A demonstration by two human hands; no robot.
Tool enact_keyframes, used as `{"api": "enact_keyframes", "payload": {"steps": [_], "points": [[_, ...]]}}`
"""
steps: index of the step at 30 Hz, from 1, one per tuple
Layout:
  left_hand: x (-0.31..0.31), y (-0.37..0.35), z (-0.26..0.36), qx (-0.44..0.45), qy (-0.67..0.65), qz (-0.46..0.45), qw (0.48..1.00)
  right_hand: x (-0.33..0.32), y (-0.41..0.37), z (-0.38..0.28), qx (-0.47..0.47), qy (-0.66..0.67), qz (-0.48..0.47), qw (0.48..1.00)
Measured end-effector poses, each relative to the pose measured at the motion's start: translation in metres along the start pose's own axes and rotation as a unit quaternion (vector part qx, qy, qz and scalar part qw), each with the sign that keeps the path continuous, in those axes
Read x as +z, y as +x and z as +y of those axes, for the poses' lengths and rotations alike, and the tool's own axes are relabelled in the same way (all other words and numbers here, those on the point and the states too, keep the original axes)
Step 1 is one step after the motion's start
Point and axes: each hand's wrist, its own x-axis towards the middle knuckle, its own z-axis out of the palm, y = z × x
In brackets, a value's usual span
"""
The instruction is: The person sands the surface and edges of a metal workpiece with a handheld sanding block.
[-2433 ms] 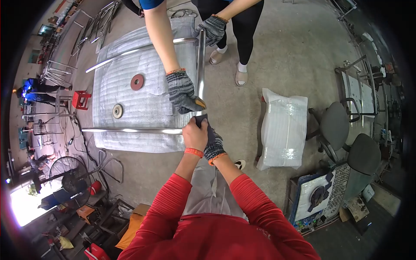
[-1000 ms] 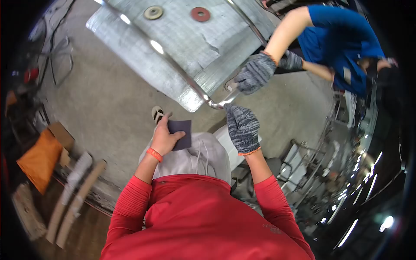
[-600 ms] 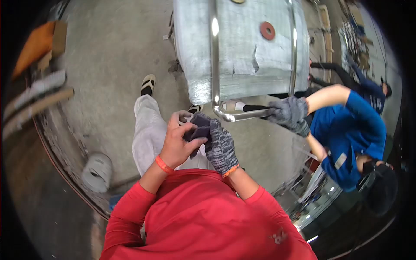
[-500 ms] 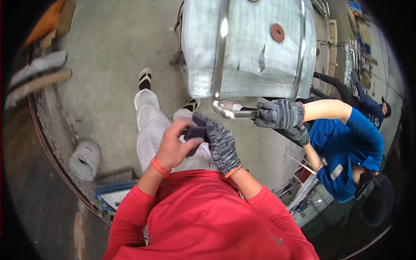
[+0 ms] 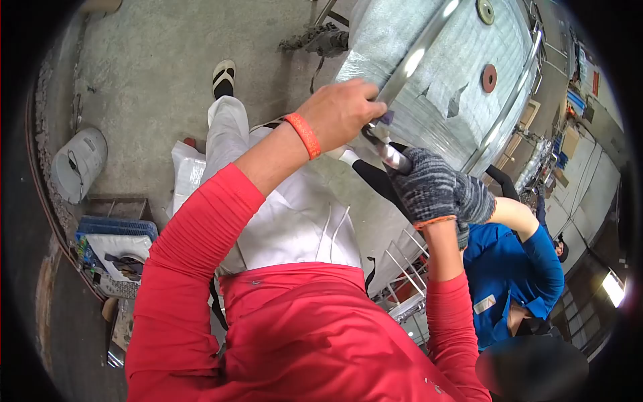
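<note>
My left hand [image 5: 340, 112], bare with an orange wristband, is closed at the bend of a shiny metal tube [image 5: 416, 59]. A small dark purple pad [image 5: 384, 119] shows at its fingertips against the tube; most of it is hidden by the fingers. My right hand [image 5: 429, 187], in a grey knitted glove, is wrapped round the tube's end just past the bend. Close behind it, a co-worker's gloved hand [image 5: 474, 199] partly shows; what it holds is hidden. The tube lies across a plastic-wrapped padded surface [image 5: 372, 40].
A reddish-brown disc [image 5: 489, 78] and a greenish disc [image 5: 485, 11] rest on the padded surface. The co-worker in blue [image 5: 512, 268] stands at the right. A white bucket [image 5: 79, 164] and a blue crate [image 5: 117, 226] are at the left. A wire rack [image 5: 405, 264] stands low behind.
My left hand has moved up and right, bringing the dark pad to the tube's bend. My gloved right hand has left the pad and taken hold of the tube. The view has turned.
</note>
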Motion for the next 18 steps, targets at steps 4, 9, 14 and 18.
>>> {"api": "enact_keyframes", "payload": {"steps": [4, 9, 14, 18], "points": [[0.016, -0.011, -0.001, -0.038, -0.02, -0.053, 0.998, 0.015, 0.002, 0.004, -0.004, 0.0, 0.032, 0.999], [0.012, -0.018, 0.021, -0.202, -0.198, -0.031, 0.959, 0.023, 0.008, 0.011, -0.02, -0.002, 0.066, 0.998], [0.009, -0.021, 0.043, -0.371, -0.285, -0.041, 0.883, 0.026, 0.008, 0.012, -0.034, -0.003, 0.075, 0.997], [0.021, -0.028, 0.029, -0.294, -0.257, 0.035, 0.92, 0.025, 0.006, 0.01, -0.041, -0.005, 0.068, 0.997]]}}
